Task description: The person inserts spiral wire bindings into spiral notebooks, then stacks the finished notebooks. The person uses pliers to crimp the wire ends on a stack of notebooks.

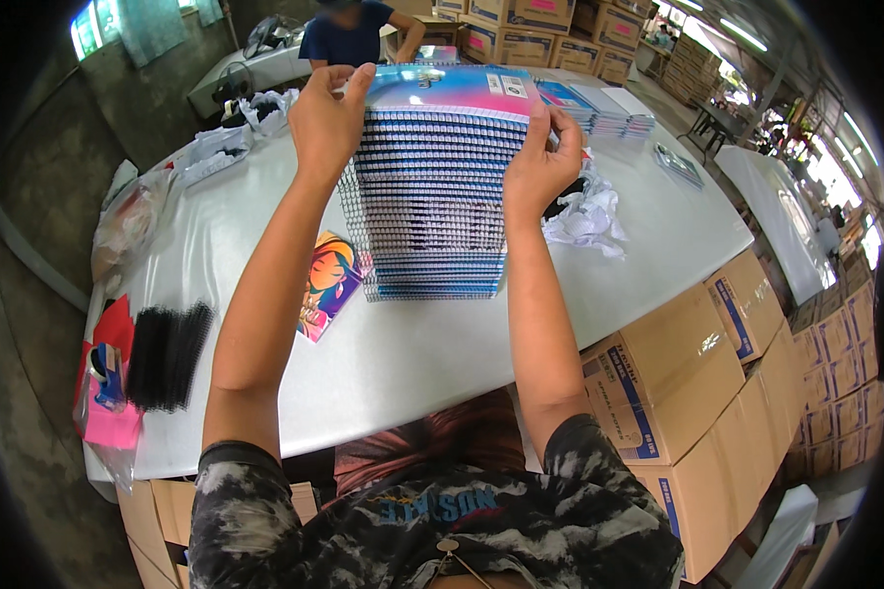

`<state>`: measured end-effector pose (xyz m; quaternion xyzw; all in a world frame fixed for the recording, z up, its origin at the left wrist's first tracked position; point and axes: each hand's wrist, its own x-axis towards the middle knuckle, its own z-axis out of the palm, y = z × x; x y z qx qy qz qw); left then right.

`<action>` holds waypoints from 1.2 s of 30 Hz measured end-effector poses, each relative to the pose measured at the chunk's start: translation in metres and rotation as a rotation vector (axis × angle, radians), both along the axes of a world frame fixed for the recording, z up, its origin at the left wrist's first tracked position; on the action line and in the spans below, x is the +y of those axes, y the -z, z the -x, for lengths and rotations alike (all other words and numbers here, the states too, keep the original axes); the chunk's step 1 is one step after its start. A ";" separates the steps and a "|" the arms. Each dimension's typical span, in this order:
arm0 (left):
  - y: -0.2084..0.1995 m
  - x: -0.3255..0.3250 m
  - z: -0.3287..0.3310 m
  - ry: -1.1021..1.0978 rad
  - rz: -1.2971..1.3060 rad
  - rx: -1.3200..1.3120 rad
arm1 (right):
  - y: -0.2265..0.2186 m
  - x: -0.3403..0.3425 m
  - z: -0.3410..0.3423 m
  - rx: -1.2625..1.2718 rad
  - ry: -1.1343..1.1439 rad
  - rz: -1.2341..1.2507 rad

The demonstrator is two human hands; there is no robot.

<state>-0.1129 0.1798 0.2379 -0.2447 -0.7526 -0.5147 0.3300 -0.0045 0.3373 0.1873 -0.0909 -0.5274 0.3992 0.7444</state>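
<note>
A tall stack of spiral notebooks [432, 211] stands on the white table in front of me, wire bindings facing my way in many rows. The top spiral notebook [452, 90] has a glossy blue and pink cover with a white label. My left hand [332, 113] grips its left edge, thumb along the cover. At the right edge, my right hand [542, 162] pinches the same notebook between thumb and fingers. Whether it rests fully on the pile is unclear. Left of the stack, partly behind my left forearm, lies a colourful illustrated booklet [330, 285].
Black binding coils [170, 355] and a blue tape dispenser [106, 377] lie on the table [403, 363] at left. Crumpled white wrapping [591, 214] and more notebooks [609, 110] are at right. Cardboard boxes [668, 368] stand by the right edge. A person [349, 37] is across the table.
</note>
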 end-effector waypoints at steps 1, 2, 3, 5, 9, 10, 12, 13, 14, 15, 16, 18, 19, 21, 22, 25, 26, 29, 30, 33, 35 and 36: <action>0.002 -0.001 -0.003 0.040 -0.012 -0.005 | 0.001 0.000 0.001 0.010 -0.040 0.006; 0.004 0.000 -0.009 0.086 -0.024 -0.009 | -0.001 0.002 0.000 0.021 -0.073 0.012; 0.005 0.002 -0.013 0.134 -0.037 -0.012 | -0.002 0.004 -0.001 0.033 -0.106 0.017; 0.011 0.002 -0.006 0.110 -0.055 -0.010 | 0.003 0.012 0.001 -0.035 -0.065 -0.021; 0.006 0.002 -0.011 -0.041 -0.026 -0.085 | 0.004 0.015 0.002 0.008 -0.047 -0.021; 0.005 0.003 -0.009 -0.065 -0.008 -0.125 | 0.004 0.015 0.002 0.022 -0.042 -0.017; 0.006 0.003 -0.008 -0.043 -0.067 -0.171 | 0.003 0.012 0.001 0.013 -0.017 -0.021; 0.007 0.003 -0.007 -0.031 -0.097 -0.195 | 0.003 0.012 0.001 0.012 -0.015 -0.023; 0.008 0.003 -0.005 -0.024 -0.131 -0.172 | 0.003 0.010 0.000 0.010 -0.014 -0.023; 0.010 0.004 -0.003 -0.016 -0.166 -0.149 | 0.002 0.009 0.000 0.005 0.010 -0.037; 0.013 0.005 -0.002 -0.007 -0.201 -0.127 | 0.001 0.007 0.000 -0.001 0.034 -0.052; 0.018 0.007 -0.003 -0.002 -0.243 -0.074 | 0.001 0.004 -0.001 -0.024 0.065 -0.084; 0.020 0.009 -0.004 0.004 -0.265 -0.048 | 0.001 0.004 -0.001 -0.043 0.075 -0.103; 0.023 0.011 0.001 0.013 -0.284 0.031 | 0.001 0.006 -0.008 -0.121 0.164 -0.142; 0.024 0.010 0.007 0.026 -0.296 0.069 | 0.001 0.005 -0.007 -0.142 0.179 -0.163; 0.030 0.001 0.026 0.086 -0.292 0.111 | 0.002 0.003 -0.008 -0.101 0.159 -0.227; 0.037 -0.004 0.029 0.217 -0.372 0.088 | 0.003 0.001 -0.013 -0.103 0.150 -0.234; 0.065 -0.023 0.036 0.163 -0.360 -0.004 | 0.012 -0.022 -0.056 -0.150 0.126 -0.279; 0.085 -0.041 0.050 0.114 -0.188 -0.071 | 0.019 -0.038 -0.073 -0.118 -0.103 -0.319; 0.175 -0.108 0.075 0.091 0.193 -0.357 | 0.042 -0.109 -0.131 0.021 -1.389 -0.389; 0.228 -0.106 0.057 0.253 0.315 -0.458 | 0.036 -0.137 -0.168 0.001 -1.867 -0.567; 0.251 -0.118 0.056 0.184 0.440 -0.408 | 0.040 -0.151 -0.182 0.001 -1.960 -0.624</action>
